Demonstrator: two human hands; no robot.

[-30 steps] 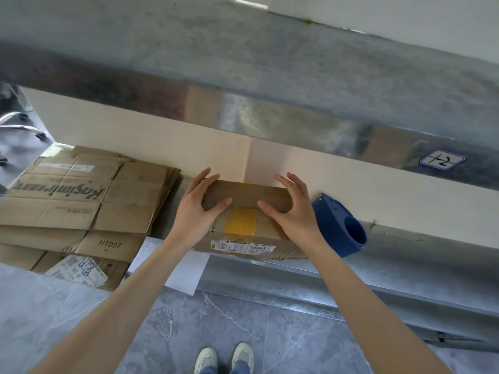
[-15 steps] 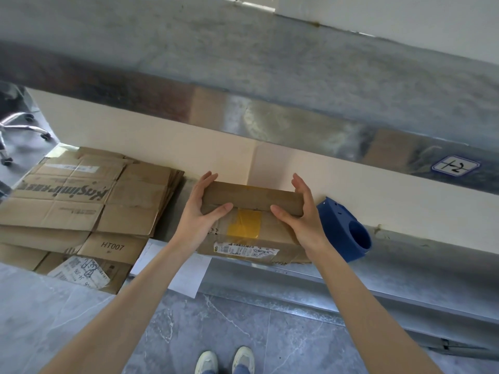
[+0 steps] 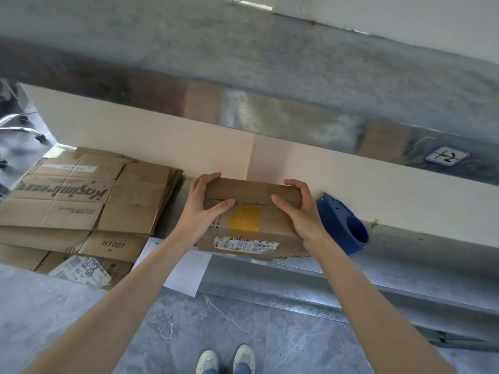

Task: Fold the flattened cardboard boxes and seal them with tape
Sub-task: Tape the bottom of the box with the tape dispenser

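Clamping the cardboard box (image 3: 272,225) at both ends: left grip (image 3: 201,205) and right grip (image 3: 299,210) curl over its folded flap; flattened boxes (image 3: 81,206) lie left.

The scene is bright, with soft and even light. Shadows are weak, only a dark gap lies beside the stack of flat cardboard (image 3: 81,201). The shiny metal strip (image 3: 270,122) gives blurry reflections. The wide lens curves straight lines near the edges. The middle is sharp.
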